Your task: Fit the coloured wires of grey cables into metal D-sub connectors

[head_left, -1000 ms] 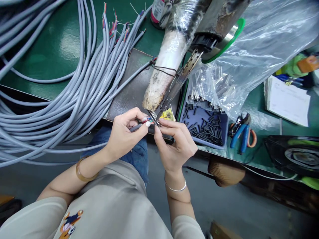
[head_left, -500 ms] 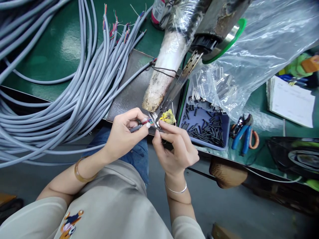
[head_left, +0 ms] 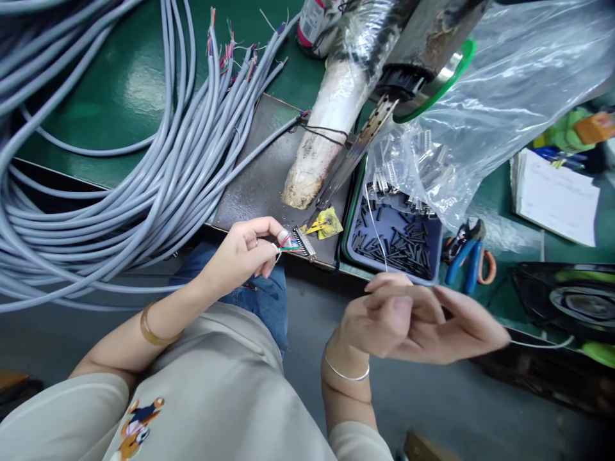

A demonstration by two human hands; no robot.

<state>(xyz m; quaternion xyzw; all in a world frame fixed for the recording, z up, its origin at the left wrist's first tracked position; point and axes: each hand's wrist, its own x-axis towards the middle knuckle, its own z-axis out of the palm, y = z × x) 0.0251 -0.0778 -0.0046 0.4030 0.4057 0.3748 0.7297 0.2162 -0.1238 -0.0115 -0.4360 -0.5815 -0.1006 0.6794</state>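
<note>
My left hand (head_left: 243,253) pinches thin coloured wires (head_left: 287,247) between thumb and fingers at the edge of the bench. These wires run to a metal multi-pin connector (head_left: 304,244), which lies at an angle just right of the fingertips, against a yellow piece (head_left: 328,224). To the right, my right hand (head_left: 418,317) is raised in front of the bench edge, fingers curled and slightly blurred. A thin silvery wire, apparently solder (head_left: 377,230), runs down to its fingers. Above the connector hang a soldering iron (head_left: 300,186) wrapped in white material and a slotted metal guide (head_left: 358,147).
A bundle of grey cables (head_left: 158,192) with bared ends covers the left of the bench. Behind my right hand is a blue tray (head_left: 353,246) of short black tubes, under a clear plastic bag (head_left: 509,83). Pliers (head_left: 465,259) and a notepad (head_left: 555,195) lie farther right.
My right hand has moved away from the connector, to the right and lower, the thin wire stretching after it. My left hand stays near the connector, which is now more visible.
</note>
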